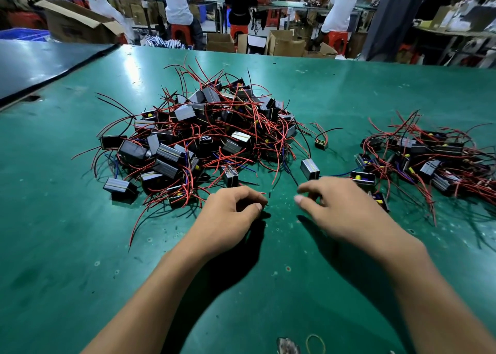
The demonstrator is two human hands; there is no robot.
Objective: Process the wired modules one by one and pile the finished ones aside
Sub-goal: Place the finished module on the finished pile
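Green table (67, 232) w/ big pile of wired modules (198, 136) at centre, just far of L hand (230, 214). Smaller pile (429, 160) at right, its near-left edge beside R hand (341, 206). Single module (310, 168) lies betw. the piles, just far of R hand's knuckles. L hand curled, thumb on forefinger; can't tell if it pinches anything. R hand loosely curled, thumb & forefinger narrowly apart, nothing seen in it.

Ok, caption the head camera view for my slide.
Left hand and right hand over a green table, between a big heap of wired modules and a smaller pile at right.
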